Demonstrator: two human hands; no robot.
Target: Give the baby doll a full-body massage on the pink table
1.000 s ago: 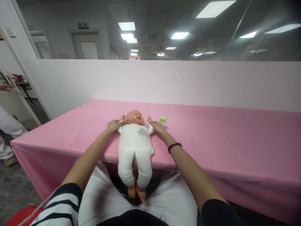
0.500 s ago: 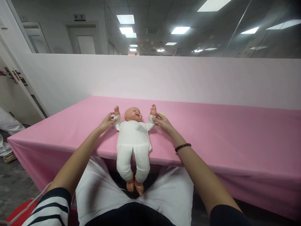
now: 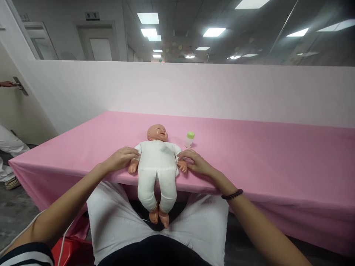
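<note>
A baby doll [image 3: 157, 157] in a white suit lies on its back on the pink-covered table [image 3: 263, 159], its legs hanging over the front edge between my knees. Its head points away from me, and both its arms lie down along its sides. My left hand [image 3: 122, 158] has its fingers curled over the doll's arm at the left of the view. On the other side, my right hand [image 3: 197, 161] holds the opposite arm near the wrist. Just beyond my right hand stands a small bottle [image 3: 189, 139] with a green cap.
A white wall [image 3: 194, 90] with glass above it runs behind the table. At the far left, another person's hand [image 3: 7, 84] is on a door handle [image 3: 20, 85]. Low on the left are a red container [image 3: 73, 251] and a white cord [image 3: 63, 242].
My hands have brought the doll's arms down from beside its head to its sides. The green-capped bottle, mostly hidden before, now shows. At the left, the door has swung further closed.
</note>
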